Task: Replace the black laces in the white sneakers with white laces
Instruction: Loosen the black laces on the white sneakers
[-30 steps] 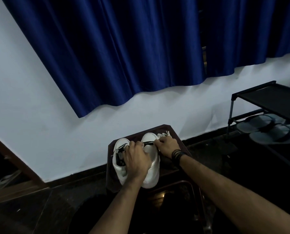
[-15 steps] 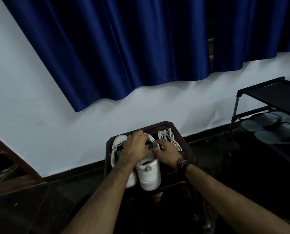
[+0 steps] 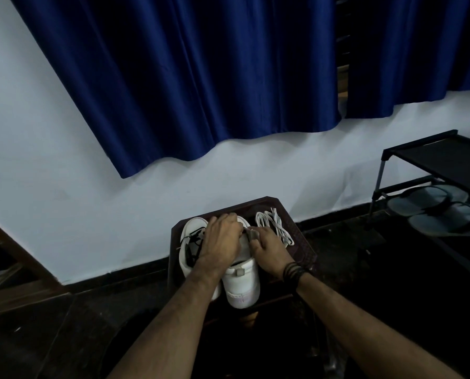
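Observation:
Two white sneakers stand side by side on a small dark stool point(image 3: 299, 236), heels toward me. The left sneaker point(image 3: 190, 242) carries a loose black lace point(image 3: 193, 239). My left hand point(image 3: 223, 239) lies across the top of the right sneaker point(image 3: 242, 285), fingers curled at its lacing. My right hand point(image 3: 266, 247) rests against that sneaker's right side, fingertips pinching at the lace area by the tongue. What the fingers hold is hidden. A bundle of white laces point(image 3: 273, 225) lies on the stool to the right of the shoes.
A white wall and a blue curtain point(image 3: 201, 77) stand behind the stool. A black shoe rack point(image 3: 433, 160) with grey slippers point(image 3: 447, 212) is at the right. The floor is dark. A wooden frame edge point(image 3: 15, 258) runs at the left.
The view has shifted and the stool looks nearer. My right hand has come off the white laces to the right sneaker's side. My left hand stays on top of that sneaker.

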`<state>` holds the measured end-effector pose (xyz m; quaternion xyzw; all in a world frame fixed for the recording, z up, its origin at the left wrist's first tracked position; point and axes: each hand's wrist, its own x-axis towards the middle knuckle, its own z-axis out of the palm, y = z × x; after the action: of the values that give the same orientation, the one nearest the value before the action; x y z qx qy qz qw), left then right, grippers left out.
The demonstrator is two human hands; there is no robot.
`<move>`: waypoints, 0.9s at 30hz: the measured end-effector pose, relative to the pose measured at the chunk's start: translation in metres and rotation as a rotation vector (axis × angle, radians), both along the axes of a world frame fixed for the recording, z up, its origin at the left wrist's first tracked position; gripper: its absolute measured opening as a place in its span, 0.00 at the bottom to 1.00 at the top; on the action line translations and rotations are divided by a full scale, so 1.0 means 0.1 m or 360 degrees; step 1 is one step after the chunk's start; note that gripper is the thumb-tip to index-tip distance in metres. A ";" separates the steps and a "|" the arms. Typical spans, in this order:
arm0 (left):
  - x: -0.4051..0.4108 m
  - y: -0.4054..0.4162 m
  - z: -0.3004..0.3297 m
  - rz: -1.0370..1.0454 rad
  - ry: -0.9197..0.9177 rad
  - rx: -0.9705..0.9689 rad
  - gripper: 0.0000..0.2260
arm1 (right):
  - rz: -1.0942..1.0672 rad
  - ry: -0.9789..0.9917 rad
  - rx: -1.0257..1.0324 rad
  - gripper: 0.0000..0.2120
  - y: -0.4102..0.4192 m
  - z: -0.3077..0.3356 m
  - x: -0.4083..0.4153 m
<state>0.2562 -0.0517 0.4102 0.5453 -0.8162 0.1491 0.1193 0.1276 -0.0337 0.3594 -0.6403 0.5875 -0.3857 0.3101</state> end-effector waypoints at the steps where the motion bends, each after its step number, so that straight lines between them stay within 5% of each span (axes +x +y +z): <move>1: 0.00 0.00 0.00 -0.0001 -0.0004 0.0020 0.09 | -0.0010 -0.0012 -0.0005 0.11 0.00 -0.01 0.00; 11: 0.07 -0.03 0.03 -0.0135 0.0065 0.0306 0.11 | 0.0007 -0.0060 0.0003 0.17 0.03 -0.01 0.00; 17: 0.20 -0.02 -0.02 0.0130 0.0973 0.0370 0.09 | -0.0048 -0.0045 -0.0083 0.26 0.05 -0.03 0.03; 24: 0.17 -0.05 -0.08 -0.0114 0.0507 0.0311 0.07 | -0.0057 0.0007 -0.0065 0.26 0.02 -0.01 0.04; 27: 0.18 -0.04 -0.08 -0.0122 0.0686 0.0106 0.12 | -0.0068 -0.0019 -0.0079 0.27 0.03 0.00 0.04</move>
<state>0.2740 -0.0555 0.4023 0.5368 -0.7964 -0.0026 0.2786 0.1320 -0.0308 0.3594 -0.6327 0.5894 -0.4107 0.2893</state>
